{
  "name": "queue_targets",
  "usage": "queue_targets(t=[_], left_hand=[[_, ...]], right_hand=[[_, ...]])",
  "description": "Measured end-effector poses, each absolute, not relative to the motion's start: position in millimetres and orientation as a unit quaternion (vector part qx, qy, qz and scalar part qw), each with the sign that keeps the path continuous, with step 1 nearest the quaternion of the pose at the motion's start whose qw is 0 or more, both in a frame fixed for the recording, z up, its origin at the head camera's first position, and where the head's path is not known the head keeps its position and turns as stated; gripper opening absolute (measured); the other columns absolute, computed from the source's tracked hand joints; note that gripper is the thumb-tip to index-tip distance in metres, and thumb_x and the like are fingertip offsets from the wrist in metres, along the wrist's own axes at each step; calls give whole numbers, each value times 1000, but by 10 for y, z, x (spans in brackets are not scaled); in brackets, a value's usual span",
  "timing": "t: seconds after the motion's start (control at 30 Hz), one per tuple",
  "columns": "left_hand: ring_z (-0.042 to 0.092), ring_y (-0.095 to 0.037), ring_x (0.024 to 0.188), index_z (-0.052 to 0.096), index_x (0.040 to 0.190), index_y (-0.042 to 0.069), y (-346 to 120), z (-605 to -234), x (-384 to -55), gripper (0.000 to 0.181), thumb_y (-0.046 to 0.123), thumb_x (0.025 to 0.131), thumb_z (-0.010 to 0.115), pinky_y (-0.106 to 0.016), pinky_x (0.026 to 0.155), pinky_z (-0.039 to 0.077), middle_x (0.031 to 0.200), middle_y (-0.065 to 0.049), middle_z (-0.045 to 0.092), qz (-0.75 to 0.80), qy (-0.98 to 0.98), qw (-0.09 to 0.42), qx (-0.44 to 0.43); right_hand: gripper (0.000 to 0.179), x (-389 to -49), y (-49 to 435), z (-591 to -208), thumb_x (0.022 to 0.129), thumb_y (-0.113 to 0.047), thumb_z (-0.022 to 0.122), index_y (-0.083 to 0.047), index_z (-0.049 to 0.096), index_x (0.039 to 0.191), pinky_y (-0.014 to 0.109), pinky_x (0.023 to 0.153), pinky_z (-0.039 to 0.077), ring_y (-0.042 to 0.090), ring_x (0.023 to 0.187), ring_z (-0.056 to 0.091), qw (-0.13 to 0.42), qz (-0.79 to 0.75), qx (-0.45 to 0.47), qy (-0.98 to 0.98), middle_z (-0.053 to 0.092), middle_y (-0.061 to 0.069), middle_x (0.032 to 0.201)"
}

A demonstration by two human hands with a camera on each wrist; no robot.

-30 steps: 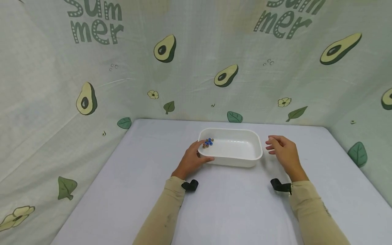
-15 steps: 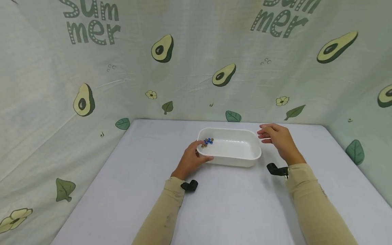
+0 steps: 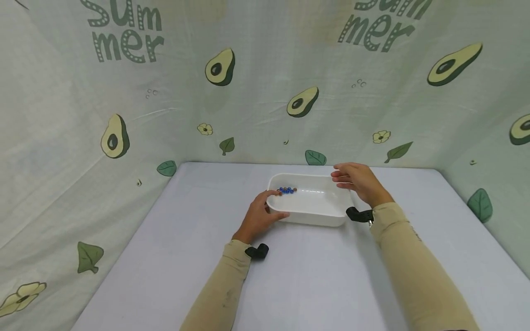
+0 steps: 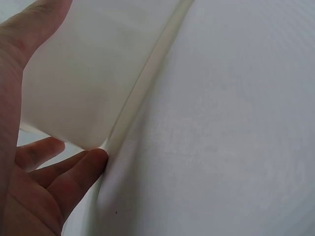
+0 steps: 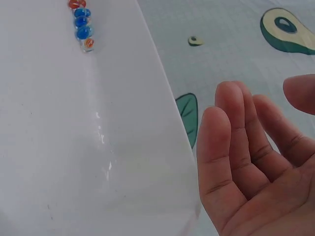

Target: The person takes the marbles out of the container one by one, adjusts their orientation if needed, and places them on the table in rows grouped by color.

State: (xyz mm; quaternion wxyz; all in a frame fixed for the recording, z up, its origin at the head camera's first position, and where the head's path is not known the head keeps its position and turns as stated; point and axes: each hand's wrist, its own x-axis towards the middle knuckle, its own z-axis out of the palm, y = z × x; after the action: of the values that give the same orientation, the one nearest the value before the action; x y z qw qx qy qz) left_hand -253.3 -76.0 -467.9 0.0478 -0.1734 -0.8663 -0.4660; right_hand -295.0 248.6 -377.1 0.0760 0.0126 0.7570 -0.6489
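A white rectangular tray (image 3: 314, 218) sits on the table. Inside it, toward the left end, glass marbles (image 3: 286, 190) in blue and orange-brown lie in a cluster. My left hand (image 3: 258, 216) grips the left end of the tray, thumb along its front wall and fingers at the left side. In the left wrist view, the fingertips (image 4: 96, 160) meet the tray's edge. Over the far right corner hovers my right hand (image 3: 356, 181), its fingers loosely bent and holding nothing. The right wrist view shows a line of marbles (image 5: 82, 24) on the tray floor, apart from that hand.
A white cloth covers the table (image 3: 306, 280). Behind and along both sides hangs a pale green curtain (image 3: 256, 92) printed with avocados and leaves. Each wrist carries a small black camera, one at the left cuff (image 3: 257, 251) and another at the right (image 3: 358, 214).
My right hand has moved left and away from me, from beside the tray to over its far right corner. The marbles have shifted slightly right and backward. My left hand keeps its grip.
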Motion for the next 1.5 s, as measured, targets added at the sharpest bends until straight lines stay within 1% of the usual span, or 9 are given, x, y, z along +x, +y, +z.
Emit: queue_targets(t=[0.1,0.33,0.57,0.77,0.9,1.03,1.17,1.33,1.5], left_hand=[[51,-27,124,52,140,12,-762,-4673,-2538,76,42,79,86,-44,98,48,142,-7,50,-472,-863,54,-173],[50,-24,124,49,145,12,-747,-4692,-2543,81,42,79,86,-41,99,47,146,-9,48,-470,-867,46,-160],[51,-24,120,49,144,11,-725,-4714,-2518,81,42,79,86,-42,96,49,146,-11,47,-473,-865,41,-163],[52,-22,117,50,143,11,-706,-4707,-2537,80,45,79,85,-39,94,50,146,-8,48,-465,-868,47,-168],[52,-22,118,51,142,11,-708,-4705,-2534,80,44,78,86,-40,94,49,146,-9,48,-465,-868,45,-167],[51,-22,117,51,142,11,-710,-4710,-2537,80,45,78,85,-40,93,49,145,-9,49,-462,-870,47,-167],[52,-20,114,52,140,11,-716,-4709,-2544,79,46,79,85,-36,90,50,144,-9,49,-452,-875,53,-168],[52,-19,111,53,138,11,-727,-4676,-2531,75,44,79,85,-35,89,50,143,-7,50,-445,-879,52,-162],[52,-18,108,53,137,12,-738,-4677,-2535,74,44,79,85,-33,87,49,142,-5,51,-442,-882,47,-156]], right_hand=[[48,-3010,2423,-3771,105,-30,54,2,50,140,30,88,53,29,113,61,86,-652,18,753,61,16,122],[48,-3151,2336,-3784,104,-30,56,2,49,139,32,91,52,38,122,56,108,-628,12,770,56,24,131],[54,-3233,2251,-3853,102,-32,60,6,49,139,33,92,52,38,123,55,146,-604,-4,784,56,25,134],[47,-3322,2225,-3925,102,-28,60,4,55,136,39,95,51,33,119,61,180,-594,-8,784,62,20,131],[42,-3351,2212,-3980,102,-24,59,3,58,134,41,95,50,36,122,59,195,-593,-5,781,64,19,130],[40,-3365,2169,-4039,102,-22,59,4,60,132,43,97,49,38,123,58,201,-590,-19,782,64,20,130],[40,-3379,2119,-4102,100,-25,62,3,64,129,45,98,48,33,118,62,197,-575,-24,794,66,17,128],[42,-3385,2075,-4151,97,-29,68,0,66,128,40,94,51,28,113,64,194,-557,-7,807,67,14,127],[43,-3378,2051,-4144,98,-29,67,-1,65,130,37,90,52,26,110,65,190,-535,-10,823,66,15,128]])
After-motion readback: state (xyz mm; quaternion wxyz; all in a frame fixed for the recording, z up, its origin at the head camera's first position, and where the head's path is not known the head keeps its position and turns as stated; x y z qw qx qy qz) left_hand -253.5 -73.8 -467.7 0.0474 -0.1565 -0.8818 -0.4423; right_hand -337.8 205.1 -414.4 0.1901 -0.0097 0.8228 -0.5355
